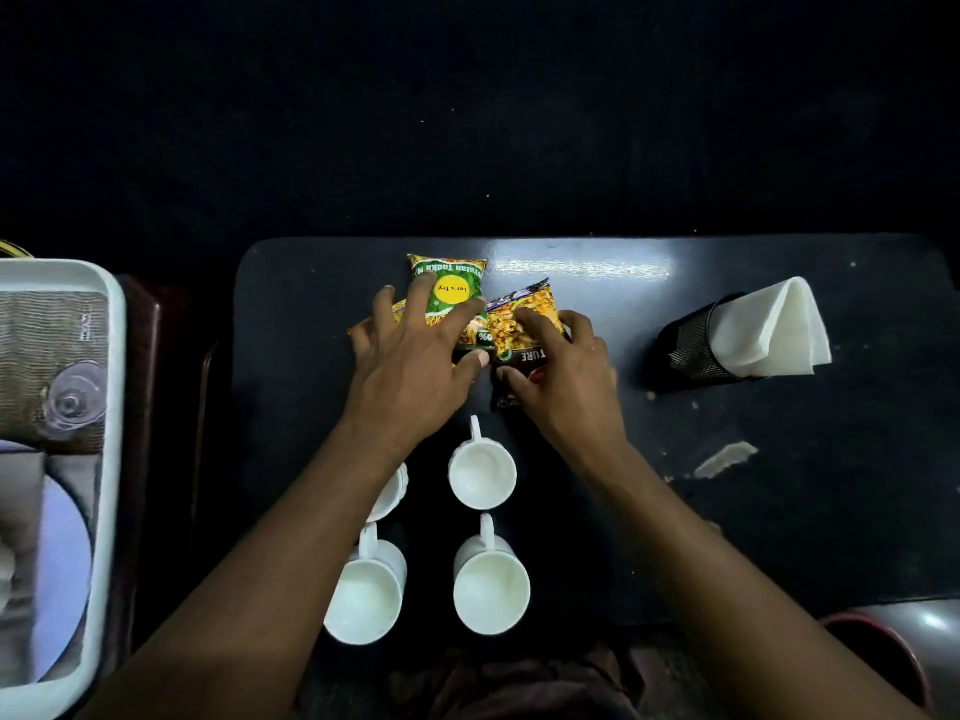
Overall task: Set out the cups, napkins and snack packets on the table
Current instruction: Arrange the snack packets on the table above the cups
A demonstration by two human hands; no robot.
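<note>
Several white cups [482,474] stand in two rows at the near middle of the dark table [779,511]; one is partly hidden under my left forearm. A green and yellow snack packet [453,291] lies at the far middle with my left hand [410,361] spread flat over it and over an orange packet [397,310] beneath. To its right lies a dark packet with yellow snacks [524,317], pinched at its near end by my right hand [561,376]. White napkins [769,330] stick out of a black mesh holder [691,345] lying tipped at the right.
A white tray [111,407] sits off the table's left edge, holding a woven mat, a clear glass [72,400] and a plate. A pale scrap [724,459] and crumbs lie on the table's right part. A dark red round object [883,646] shows at the bottom right.
</note>
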